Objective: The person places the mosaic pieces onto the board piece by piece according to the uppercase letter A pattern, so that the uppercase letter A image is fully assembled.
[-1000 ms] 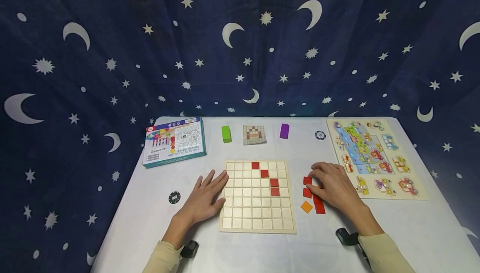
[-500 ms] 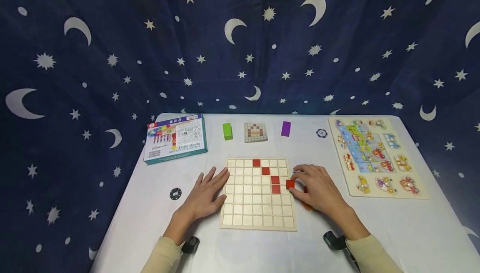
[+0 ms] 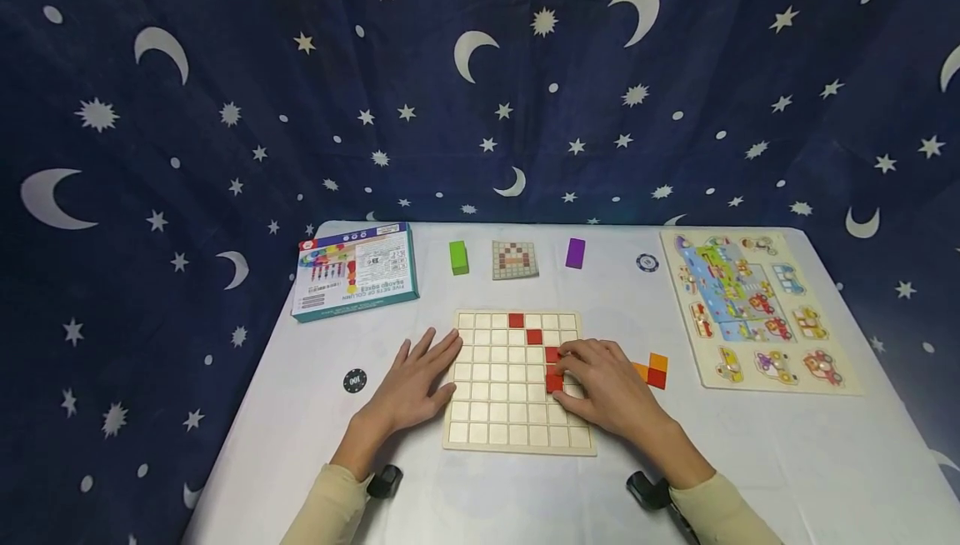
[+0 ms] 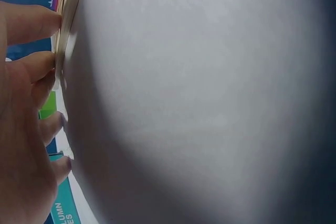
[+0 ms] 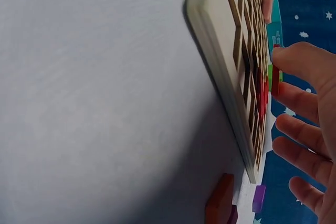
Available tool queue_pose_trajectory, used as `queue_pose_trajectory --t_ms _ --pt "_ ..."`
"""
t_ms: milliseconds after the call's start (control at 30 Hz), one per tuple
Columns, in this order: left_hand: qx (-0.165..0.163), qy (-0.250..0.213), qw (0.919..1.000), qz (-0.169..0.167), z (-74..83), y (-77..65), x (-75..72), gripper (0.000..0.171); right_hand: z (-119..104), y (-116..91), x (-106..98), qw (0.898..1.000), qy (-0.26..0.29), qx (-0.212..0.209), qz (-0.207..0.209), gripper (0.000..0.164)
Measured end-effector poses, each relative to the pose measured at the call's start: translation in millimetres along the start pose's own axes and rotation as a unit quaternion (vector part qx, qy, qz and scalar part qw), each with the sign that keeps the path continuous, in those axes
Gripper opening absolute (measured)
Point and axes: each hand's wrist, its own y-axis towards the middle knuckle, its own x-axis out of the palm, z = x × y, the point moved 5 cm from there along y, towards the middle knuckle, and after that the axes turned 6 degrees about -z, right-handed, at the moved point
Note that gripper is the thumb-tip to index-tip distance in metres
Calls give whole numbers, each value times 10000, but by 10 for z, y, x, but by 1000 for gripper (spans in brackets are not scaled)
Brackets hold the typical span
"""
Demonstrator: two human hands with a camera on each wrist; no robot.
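A cream grid board (image 3: 480,435) lies flat with several red square tiles (image 3: 534,336) in its cells, stepping down to the right from the top row. My right hand (image 3: 615,387) is over the board's right side, pinching another red tile (image 5: 276,72) between thumb and index finger. That tile is close over the board, just below the lowest red tiles, which the fingers partly cover. My left hand (image 3: 405,387) lies with fingers spread at the board's left edge, thumb and index fingertip touching the rim.
Right of the board are loose orange tiles (image 3: 658,361) and a red one, partly hidden by my hand. Behind stand a green block (image 3: 459,257), a pattern card (image 3: 514,260) and a purple block (image 3: 575,253). A boxed set (image 3: 356,272) and a picture puzzle (image 3: 765,312) flank them.
My right hand has carried a red tile left from the loose pile onto the board's right side. My left hand stays at the board's edge. The head view has shifted slightly.
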Motion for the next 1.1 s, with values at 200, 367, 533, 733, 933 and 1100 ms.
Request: queue_pose_trajectory --t_ms 200,367,533,733,933,1100 --pt "5 -21 10000 12 7 5 -6 72 -3 -60 21 9999 -94 -25 33 29" --pt "-13 -19 10000 13 2 2 4 73 3 -77 50 9998 -171 -88 59 30" --pt "-13 -52 10000 27 2 1 7 73 0 -81 53 9996 -248 -124 102 32" --pt "-25 -18 10000 14 3 2 8 73 -6 -89 54 9997 -200 -61 80 32" --pt "-18 -17 10000 29 3 7 7 73 -5 -97 49 9998 -127 -99 98 28" --pt "45 21 9998 210 18 0 0 71 5 -106 54 9998 -50 -96 155 26"
